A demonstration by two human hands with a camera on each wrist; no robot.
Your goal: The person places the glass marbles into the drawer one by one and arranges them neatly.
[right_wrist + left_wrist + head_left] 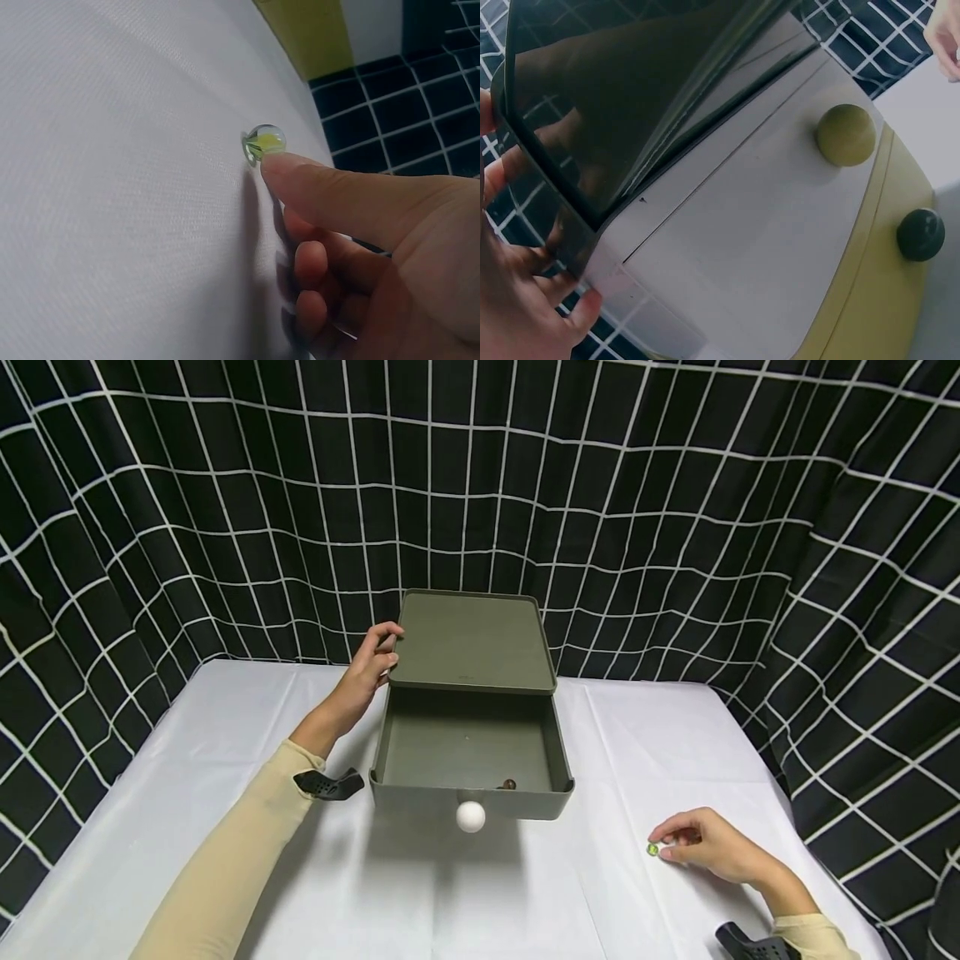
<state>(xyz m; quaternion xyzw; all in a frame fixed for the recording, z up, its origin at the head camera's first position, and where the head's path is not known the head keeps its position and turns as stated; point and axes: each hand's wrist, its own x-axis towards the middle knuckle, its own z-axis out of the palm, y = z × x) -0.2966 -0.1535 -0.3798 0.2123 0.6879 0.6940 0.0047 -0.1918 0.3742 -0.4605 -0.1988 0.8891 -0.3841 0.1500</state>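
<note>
A grey-green box (pixel 472 739) with a white round knob (pixel 470 817) on its front stands mid-table. Its flat lid (pixel 472 639) is raised at the back, leaving the inside exposed. My left hand (pixel 365 668) grips the lid's left edge, thumb and fingers on either side. Inside the box, near the front wall, lies a small brown marble (pixel 509 784), with something dark beside it, too small to tell. Right of the box, my right hand (pixel 708 843) pinches a clear marble (pixel 265 142) with a yellow-green core, low over the cloth. The index fingertip is hidden in the right wrist view.
A white cloth (pixel 300 877) covers the table. Black curtains with a white grid (pixel 465 468) enclose it at the back and both sides. Each wrist wears a black strap mount (pixel 330 784). The left wrist view shows altered colours.
</note>
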